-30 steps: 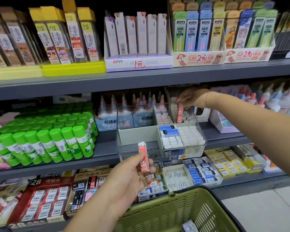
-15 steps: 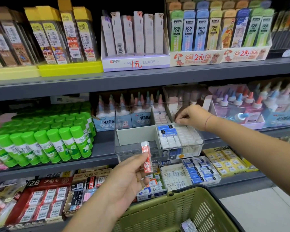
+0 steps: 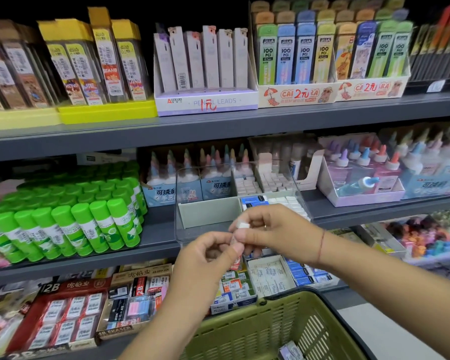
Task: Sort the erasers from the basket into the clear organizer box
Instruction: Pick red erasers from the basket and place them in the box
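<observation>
1. The left hand (image 3: 208, 258) and right hand (image 3: 276, 229) meet in front of the clear organizer box (image 3: 182, 203).
2. Both pinch one small eraser (image 3: 243, 226) with their fingertips.
3. A second eraser (image 3: 290, 350) lies in the green basket (image 3: 244, 331) below.

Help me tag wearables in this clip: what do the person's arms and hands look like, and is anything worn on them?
No sleeves or gloves are in view. The right hand has a thin red string tied round its wrist and a slim ring on one finger. The left hand shows no ring, band or watch from this angle.
</observation>
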Action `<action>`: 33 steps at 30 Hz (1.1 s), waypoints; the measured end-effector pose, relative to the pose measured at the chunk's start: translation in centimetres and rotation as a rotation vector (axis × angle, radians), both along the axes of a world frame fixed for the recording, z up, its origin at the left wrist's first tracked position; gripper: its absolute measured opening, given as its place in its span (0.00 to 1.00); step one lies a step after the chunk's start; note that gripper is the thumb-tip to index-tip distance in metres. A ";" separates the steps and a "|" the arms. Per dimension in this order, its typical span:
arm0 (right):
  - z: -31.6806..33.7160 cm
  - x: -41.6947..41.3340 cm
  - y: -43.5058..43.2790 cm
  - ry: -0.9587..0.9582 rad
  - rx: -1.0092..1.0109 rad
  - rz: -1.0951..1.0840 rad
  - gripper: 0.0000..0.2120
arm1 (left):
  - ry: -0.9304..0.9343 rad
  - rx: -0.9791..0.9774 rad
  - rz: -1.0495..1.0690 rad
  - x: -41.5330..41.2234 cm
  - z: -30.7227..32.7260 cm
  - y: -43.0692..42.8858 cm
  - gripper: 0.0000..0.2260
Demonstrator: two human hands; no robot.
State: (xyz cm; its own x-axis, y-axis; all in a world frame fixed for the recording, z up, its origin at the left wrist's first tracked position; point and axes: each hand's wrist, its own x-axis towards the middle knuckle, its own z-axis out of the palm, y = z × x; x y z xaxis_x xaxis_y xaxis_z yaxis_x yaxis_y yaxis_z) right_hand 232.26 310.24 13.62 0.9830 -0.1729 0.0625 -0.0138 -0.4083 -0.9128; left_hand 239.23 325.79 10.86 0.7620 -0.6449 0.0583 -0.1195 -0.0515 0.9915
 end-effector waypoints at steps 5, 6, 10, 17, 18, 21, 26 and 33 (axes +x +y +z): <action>2.2 0.7 -7.4 -0.101 -0.112 -0.281 0.06 | -0.691 0.404 0.108 1.4 -1.4 0.7 0.21; 2.5 1.1 -9.3 -0.115 -0.143 -0.363 0.07 | -0.744 0.511 0.092 1.7 -2.0 0.8 0.25; 2.8 3.2 -13.6 -0.065 -0.126 -0.510 0.08 | -0.843 0.792 -0.023 1.9 -3.7 0.6 0.32; 2.2 4.9 -15.3 0.056 -0.178 -0.466 0.13 | -0.857 0.827 -0.073 2.3 -4.3 0.4 0.33; 2.1 4.9 -15.6 0.060 -0.196 -0.471 0.14 | -0.856 0.828 -0.076 2.3 -4.3 0.4 0.33; 2.1 5.3 -15.8 0.059 -0.283 -0.465 0.13 | -0.859 0.818 -0.074 2.3 -4.4 0.5 0.35; 1.4 5.5 -14.6 0.178 -0.528 -0.354 0.10 | -0.850 0.810 -0.079 2.4 -4.5 0.3 0.33; -0.3 5.0 -13.7 0.149 -0.809 -0.375 0.13 | -0.870 0.808 -0.098 2.7 -4.8 0.5 0.36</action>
State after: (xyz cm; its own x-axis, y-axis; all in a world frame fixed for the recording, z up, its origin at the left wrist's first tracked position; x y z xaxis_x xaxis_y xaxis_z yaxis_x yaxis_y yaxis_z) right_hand 237.22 296.56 13.29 0.8786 -0.4422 0.1804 -0.3705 -0.8694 -0.3270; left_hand 241.89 326.30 6.09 0.6127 -0.7861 0.0814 -0.7744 -0.5766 0.2605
